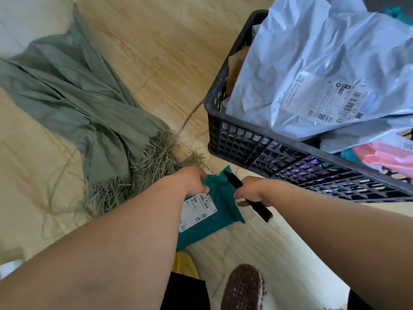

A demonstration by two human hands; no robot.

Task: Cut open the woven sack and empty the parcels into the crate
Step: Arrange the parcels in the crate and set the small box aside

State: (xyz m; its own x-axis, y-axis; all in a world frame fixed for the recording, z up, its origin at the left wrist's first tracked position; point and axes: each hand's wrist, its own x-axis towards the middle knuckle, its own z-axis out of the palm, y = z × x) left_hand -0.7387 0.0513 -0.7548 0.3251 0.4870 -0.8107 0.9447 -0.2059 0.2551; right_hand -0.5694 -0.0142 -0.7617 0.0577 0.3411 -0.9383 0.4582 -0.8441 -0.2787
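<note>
Parcels already fill the black crate [223, 139] at the right, a big grey mailer [312, 70] heaped on top, and the woven sack [73, 86] lies flat on the wooden floor [156, 41] at the left, its cut end frayed into loose strands. One teal parcel [214, 211] is left outside, low between the hands. The left hand [192, 179] pinches its upper edge, fingers curled onto the plastic. The right hand [250, 191] is closed round a black cutter [248, 196], and whether its fingers also catch the parcel's right edge cannot be told.

To finish well, I judge the left hand should take a fuller grip, lift the parcel over the near rim and lay it in the lower corner by the pink packets [384, 157], since the heap may shed anything set high. The cutter's tip should point away from the plastic.

Loose fibres trail by the crate; a patterned slipper [243, 287] stands below
</note>
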